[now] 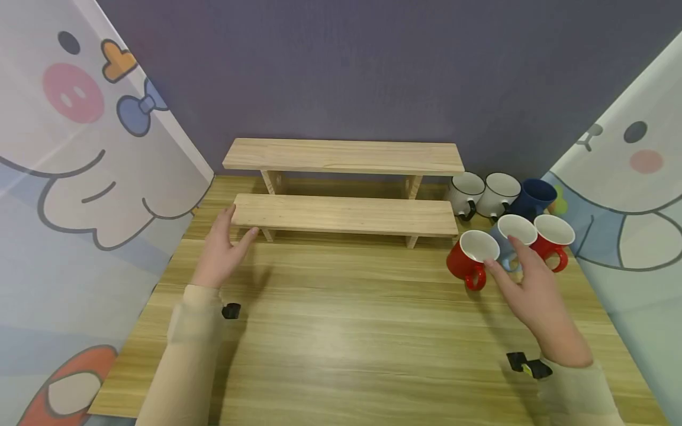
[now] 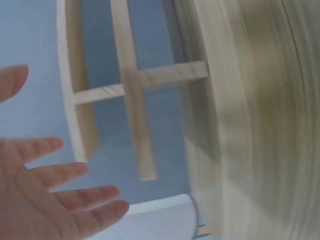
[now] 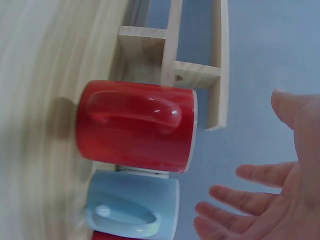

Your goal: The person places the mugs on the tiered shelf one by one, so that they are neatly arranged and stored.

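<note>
Fingers (image 3: pixel 240 199) wide, the left hand (image 1: pixel 218 251) flanks the shelf (image 1: pixel 346 214), the right hand (image 1: pixel 538 296) the mugs (image 1: pixel 459 259), handles (image 1: pixel 475 278) facing the table's (image 1: pixel 346 331) front edge perhaps for gripping.

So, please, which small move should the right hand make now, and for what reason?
Probably lower the right hand a little and bring it slowly to the front-left red mug. The hand is open, and the right wrist view shows a gap between it and that mug. The light blue mug stands close on the red one's right, so slow seems safer.
</note>
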A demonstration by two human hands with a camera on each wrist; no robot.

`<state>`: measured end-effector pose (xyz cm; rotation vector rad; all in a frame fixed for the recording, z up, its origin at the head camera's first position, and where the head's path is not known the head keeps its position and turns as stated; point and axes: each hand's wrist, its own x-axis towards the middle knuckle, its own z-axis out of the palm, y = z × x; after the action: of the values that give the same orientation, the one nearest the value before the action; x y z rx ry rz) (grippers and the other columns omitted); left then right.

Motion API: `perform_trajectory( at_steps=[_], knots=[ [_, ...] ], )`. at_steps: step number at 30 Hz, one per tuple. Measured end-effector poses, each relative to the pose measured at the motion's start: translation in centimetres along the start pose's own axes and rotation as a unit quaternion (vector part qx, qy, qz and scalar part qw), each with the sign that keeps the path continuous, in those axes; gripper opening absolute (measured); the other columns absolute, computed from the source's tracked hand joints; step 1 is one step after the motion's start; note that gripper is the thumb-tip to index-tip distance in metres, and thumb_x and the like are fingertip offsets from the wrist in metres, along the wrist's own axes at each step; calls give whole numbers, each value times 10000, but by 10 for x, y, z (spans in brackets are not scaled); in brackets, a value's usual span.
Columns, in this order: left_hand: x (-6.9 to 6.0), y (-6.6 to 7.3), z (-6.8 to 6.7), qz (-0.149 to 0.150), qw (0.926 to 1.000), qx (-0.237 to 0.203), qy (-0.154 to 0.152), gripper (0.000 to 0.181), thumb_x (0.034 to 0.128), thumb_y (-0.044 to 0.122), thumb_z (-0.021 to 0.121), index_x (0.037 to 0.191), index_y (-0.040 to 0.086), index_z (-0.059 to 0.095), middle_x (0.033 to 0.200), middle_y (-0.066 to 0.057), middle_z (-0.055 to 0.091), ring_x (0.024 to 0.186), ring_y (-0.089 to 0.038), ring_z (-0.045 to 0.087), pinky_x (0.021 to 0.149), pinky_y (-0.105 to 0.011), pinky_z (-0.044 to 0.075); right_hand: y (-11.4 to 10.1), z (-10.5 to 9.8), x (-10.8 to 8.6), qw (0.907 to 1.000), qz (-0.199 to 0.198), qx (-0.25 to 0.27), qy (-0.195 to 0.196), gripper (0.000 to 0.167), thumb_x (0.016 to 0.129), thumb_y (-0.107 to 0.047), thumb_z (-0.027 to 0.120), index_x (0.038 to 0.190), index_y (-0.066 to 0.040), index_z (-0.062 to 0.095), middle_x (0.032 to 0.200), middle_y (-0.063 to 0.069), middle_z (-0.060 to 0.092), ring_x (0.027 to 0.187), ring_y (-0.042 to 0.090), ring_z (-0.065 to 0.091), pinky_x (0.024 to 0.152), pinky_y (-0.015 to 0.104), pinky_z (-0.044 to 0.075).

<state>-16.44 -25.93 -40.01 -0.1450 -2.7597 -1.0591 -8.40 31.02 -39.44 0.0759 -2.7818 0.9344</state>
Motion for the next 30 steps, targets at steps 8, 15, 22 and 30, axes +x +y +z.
perform_trajectory(
  at_steps=[8,15,22,30],
  knots=[
    [23,-31,-8,-951,9899,-995,343,829,1040,473,560,1621,31,169,1626,-262,179,1410,-548,254,1099,-698,315,6,7,-6,9972,424,352,501,593,1035,-316,641,1426,101,480,1364,335,522,1173,538,519,910,723,462],
    [39,-49,-6,-1549,9706,-1837,124,838,1046,482,538,1628,46,122,1635,-232,169,1446,-455,257,1137,-602,336,18,16,-10,9949,918,268,312,559,1032,-411,620,1262,97,589,1186,278,624,1084,442,599,842,314,601],
    [58,-56,5,-1918,9402,-2808,-200,813,1077,373,518,1608,-23,46,1623,-272,142,1414,-413,326,1144,-537,358,28,24,-10,9951,950,276,-96,545,1062,-420,558,1188,99,669,1041,262,698,939,411,647,674,299,556],
    [69,-62,18,-2019,9252,-3192,-358,733,1095,314,494,1583,-85,119,1567,-293,281,1404,-348,353,1151,-427,369,33,32,-6,9871,1260,770,-625,565,1081,-429,505,1199,94,682,1091,226,698,986,332,621,714,302,527]
  ],
)
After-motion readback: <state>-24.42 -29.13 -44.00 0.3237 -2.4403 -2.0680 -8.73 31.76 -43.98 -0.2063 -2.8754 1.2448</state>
